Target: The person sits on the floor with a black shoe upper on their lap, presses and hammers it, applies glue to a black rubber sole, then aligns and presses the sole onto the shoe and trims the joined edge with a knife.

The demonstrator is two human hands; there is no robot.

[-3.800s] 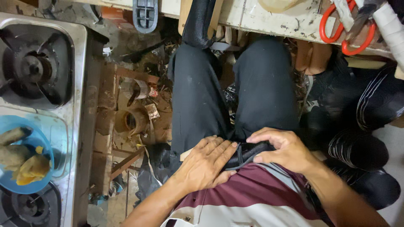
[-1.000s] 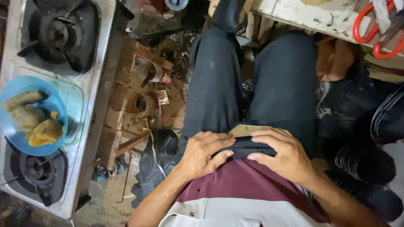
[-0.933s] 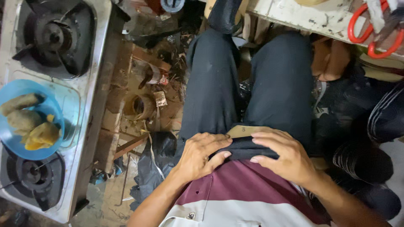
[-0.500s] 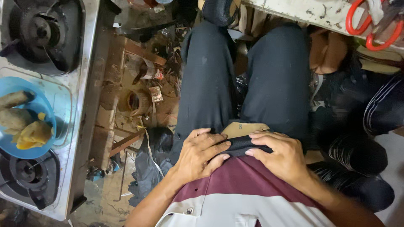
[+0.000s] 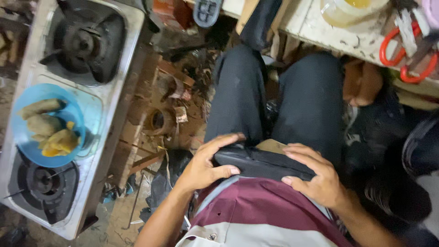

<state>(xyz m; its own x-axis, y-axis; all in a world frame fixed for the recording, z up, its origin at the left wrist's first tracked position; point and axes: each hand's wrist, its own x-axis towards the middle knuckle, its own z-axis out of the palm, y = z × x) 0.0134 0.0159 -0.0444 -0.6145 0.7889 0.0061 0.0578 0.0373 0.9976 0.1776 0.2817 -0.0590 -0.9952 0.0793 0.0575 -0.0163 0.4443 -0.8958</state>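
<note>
Both our hands, left hand and right hand, are curled round a flat black case on our lap, near side. It's shut, nothing opened yet.

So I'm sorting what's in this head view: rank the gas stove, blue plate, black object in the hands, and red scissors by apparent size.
1. gas stove
2. black object, though nearness to the camera enlarges it
3. blue plate
4. red scissors, partly cut off
</note>
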